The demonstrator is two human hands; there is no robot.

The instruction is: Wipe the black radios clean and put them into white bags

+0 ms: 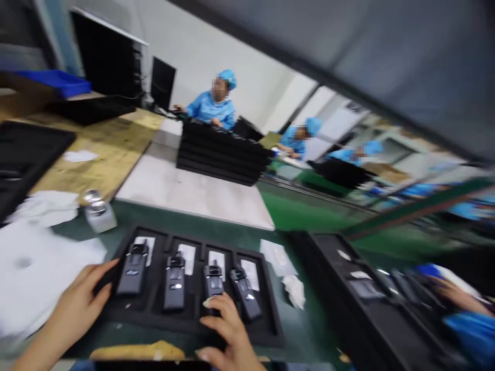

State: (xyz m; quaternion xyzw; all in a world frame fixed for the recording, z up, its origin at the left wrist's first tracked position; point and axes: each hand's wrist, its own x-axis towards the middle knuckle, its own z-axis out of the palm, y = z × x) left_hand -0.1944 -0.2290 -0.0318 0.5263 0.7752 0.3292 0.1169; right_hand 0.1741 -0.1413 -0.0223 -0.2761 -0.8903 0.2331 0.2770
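A black foam tray (154,319) lies on the green table before me, holding several dark handheld devices, each with a small white slip beside it. My left hand (79,304) is at the tray's left edge, thumb and fingers apart, holding nothing. My right hand (230,332) has its fingers apart, with fingertips at the lower end of the third device (213,278). To its right the fourth device (246,293) lies tilted in its slot. At the far left of the tray is another device (132,270).
White sheets (34,273) lie at the left, near metal rolls (96,206). Stacked black trays (220,154) stand behind. At the right are more black trays (348,288) and another person's hand (456,293). Yellow cloth (139,351) lies in front. People in blue sit beyond.
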